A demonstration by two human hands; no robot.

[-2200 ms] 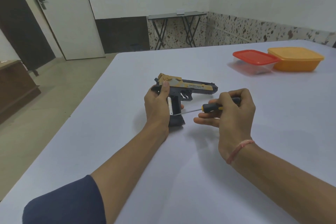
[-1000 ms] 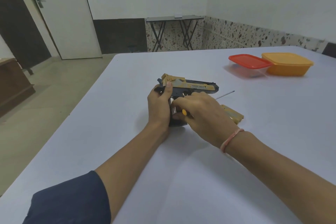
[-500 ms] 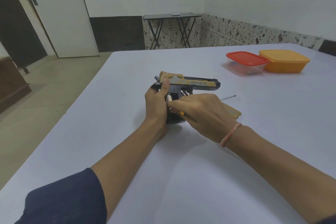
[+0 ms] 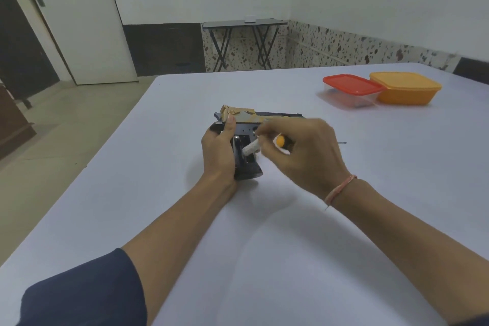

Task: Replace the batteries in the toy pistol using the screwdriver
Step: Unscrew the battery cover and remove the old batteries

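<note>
The toy pistol (image 4: 247,120), dark blue with a tan top, lies on its side on the white table (image 4: 158,193). My left hand (image 4: 219,152) grips its handle, thumb up by the hammer. The battery bay (image 4: 242,152) in the handle is uncovered. My right hand (image 4: 304,156) pinches a silvery battery (image 4: 251,147) at its fingertips, just above the bay. The same hand holds the screwdriver (image 4: 281,141) in its palm; the orange handle end shows, and the metal tip (image 4: 343,142) sticks out to the right. The cover is hidden behind my right hand.
A clear box with a red lid (image 4: 353,88) and an orange box (image 4: 404,87) stand at the far right of the table. Beyond the table are a folding side table (image 4: 244,42) and a white door (image 4: 71,18). The table's left edge runs close to my left arm.
The screwdriver left the pistol's handle and the cover came off onto the table. My right hand, screwdriver tucked in the palm, reached into the bay and now lifts a battery out.
</note>
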